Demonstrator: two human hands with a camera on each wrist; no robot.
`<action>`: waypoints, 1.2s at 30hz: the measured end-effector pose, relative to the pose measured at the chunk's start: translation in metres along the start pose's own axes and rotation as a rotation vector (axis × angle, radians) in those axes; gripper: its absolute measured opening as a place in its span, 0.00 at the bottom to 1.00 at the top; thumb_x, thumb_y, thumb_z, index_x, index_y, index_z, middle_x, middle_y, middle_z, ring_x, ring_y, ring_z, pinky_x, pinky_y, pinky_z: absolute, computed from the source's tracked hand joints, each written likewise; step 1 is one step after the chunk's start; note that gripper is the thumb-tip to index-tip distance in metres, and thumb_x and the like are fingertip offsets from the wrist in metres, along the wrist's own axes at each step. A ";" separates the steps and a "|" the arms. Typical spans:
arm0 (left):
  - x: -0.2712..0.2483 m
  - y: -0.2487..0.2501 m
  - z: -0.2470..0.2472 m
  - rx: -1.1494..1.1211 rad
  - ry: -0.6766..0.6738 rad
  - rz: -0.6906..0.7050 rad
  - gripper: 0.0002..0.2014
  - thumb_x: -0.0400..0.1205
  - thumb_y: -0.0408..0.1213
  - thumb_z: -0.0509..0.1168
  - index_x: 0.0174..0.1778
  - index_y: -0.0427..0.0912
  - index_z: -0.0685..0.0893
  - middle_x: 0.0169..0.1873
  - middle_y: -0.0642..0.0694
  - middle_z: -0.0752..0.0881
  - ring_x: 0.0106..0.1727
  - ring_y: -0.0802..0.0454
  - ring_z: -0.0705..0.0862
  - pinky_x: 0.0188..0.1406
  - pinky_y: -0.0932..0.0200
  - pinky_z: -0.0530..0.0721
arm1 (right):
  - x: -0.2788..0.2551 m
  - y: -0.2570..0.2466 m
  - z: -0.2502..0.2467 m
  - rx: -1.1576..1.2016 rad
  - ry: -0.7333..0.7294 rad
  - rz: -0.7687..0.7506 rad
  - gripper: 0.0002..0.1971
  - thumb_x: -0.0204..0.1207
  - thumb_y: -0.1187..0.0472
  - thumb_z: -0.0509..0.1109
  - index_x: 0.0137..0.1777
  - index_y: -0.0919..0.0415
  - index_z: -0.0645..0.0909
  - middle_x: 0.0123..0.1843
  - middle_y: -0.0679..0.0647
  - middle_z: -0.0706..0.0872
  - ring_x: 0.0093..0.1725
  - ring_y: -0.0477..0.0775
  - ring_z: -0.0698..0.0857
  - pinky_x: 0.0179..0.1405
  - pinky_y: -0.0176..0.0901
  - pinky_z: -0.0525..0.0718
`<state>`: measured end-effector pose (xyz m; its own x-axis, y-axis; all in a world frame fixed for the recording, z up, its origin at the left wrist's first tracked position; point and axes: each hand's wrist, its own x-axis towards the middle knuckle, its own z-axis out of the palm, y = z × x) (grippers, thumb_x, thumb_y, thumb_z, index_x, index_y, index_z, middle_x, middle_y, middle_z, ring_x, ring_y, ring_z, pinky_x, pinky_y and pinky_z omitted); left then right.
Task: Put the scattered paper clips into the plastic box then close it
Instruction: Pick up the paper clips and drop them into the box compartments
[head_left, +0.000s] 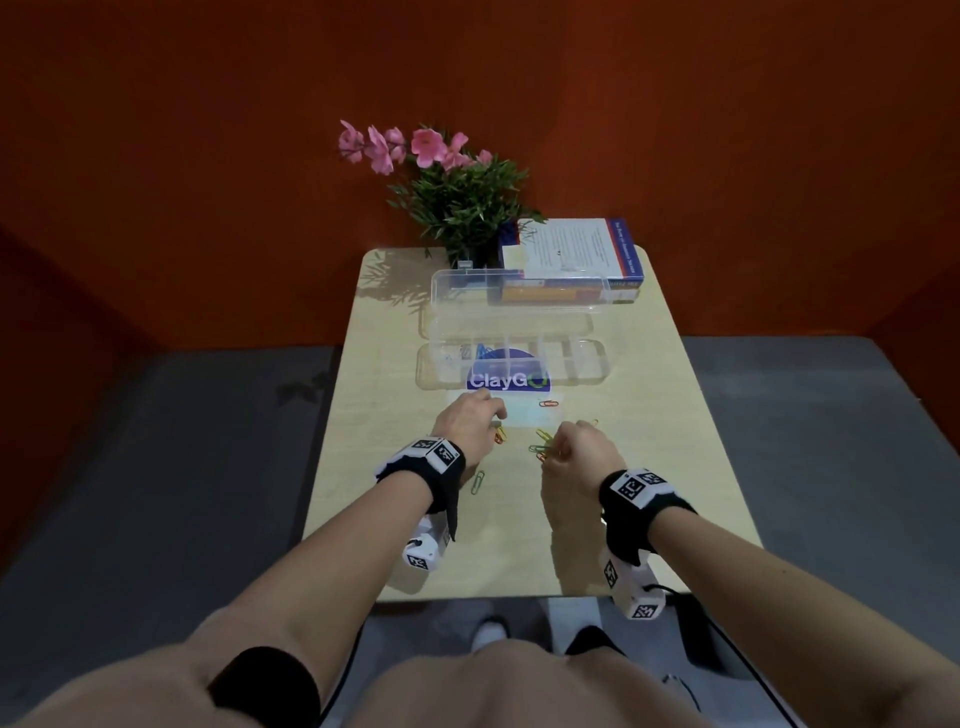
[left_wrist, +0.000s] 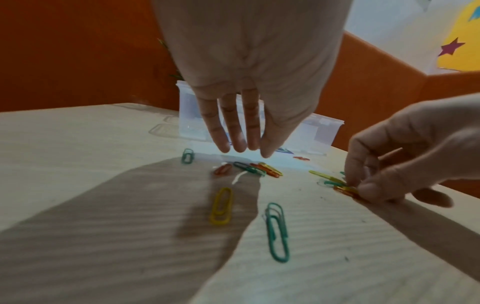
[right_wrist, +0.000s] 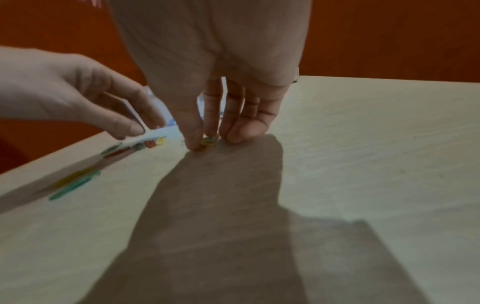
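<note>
A clear plastic box (head_left: 511, 364) with compartments stands in the middle of the table, its lid (head_left: 519, 288) raised at the back; a few clips lie in its left compartment. Coloured paper clips are scattered in front of it: a green one (left_wrist: 277, 232), a yellow one (left_wrist: 221, 205), a small heap (left_wrist: 254, 168) and a red one (head_left: 549, 403). My left hand (head_left: 470, 423) hovers over the heap with fingers (left_wrist: 233, 131) straight, holding nothing. My right hand (head_left: 576, 449) pinches a bunch of clips (left_wrist: 342, 188) between thumb and fingertips (right_wrist: 193, 137) on the tabletop.
A potted plant with pink flowers (head_left: 457, 192) and a stack of books (head_left: 576, 260) stand behind the box at the table's (head_left: 649, 415) far end. A round blue "ClayGo" sticker (head_left: 506, 379) lies under the box. Grey floor lies on both sides of the table.
</note>
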<state>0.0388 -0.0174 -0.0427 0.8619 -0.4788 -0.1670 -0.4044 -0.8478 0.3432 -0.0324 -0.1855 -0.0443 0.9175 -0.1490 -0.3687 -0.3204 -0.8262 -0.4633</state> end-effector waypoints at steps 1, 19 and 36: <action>0.000 -0.001 -0.001 -0.007 0.001 0.000 0.13 0.84 0.33 0.61 0.64 0.44 0.82 0.63 0.46 0.81 0.67 0.47 0.78 0.64 0.52 0.80 | -0.001 0.000 0.002 -0.003 0.006 0.002 0.08 0.72 0.58 0.70 0.48 0.59 0.81 0.47 0.54 0.76 0.54 0.60 0.82 0.50 0.44 0.76; 0.014 0.006 -0.009 0.088 -0.196 0.070 0.12 0.80 0.27 0.59 0.56 0.41 0.82 0.57 0.43 0.84 0.60 0.42 0.81 0.56 0.49 0.81 | 0.005 0.020 -0.017 0.297 0.052 0.060 0.05 0.72 0.67 0.70 0.41 0.57 0.77 0.43 0.55 0.87 0.44 0.53 0.80 0.42 0.37 0.73; 0.011 0.006 -0.003 0.081 -0.170 0.083 0.07 0.82 0.32 0.63 0.53 0.41 0.82 0.55 0.43 0.85 0.58 0.42 0.82 0.54 0.49 0.81 | 0.040 -0.008 -0.024 0.922 -0.018 0.314 0.05 0.73 0.72 0.64 0.37 0.64 0.75 0.31 0.61 0.79 0.28 0.55 0.76 0.26 0.40 0.73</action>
<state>0.0472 -0.0269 -0.0402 0.7631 -0.5738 -0.2973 -0.5012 -0.8159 0.2884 0.0122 -0.1981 -0.0363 0.7573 -0.2753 -0.5922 -0.6158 0.0009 -0.7879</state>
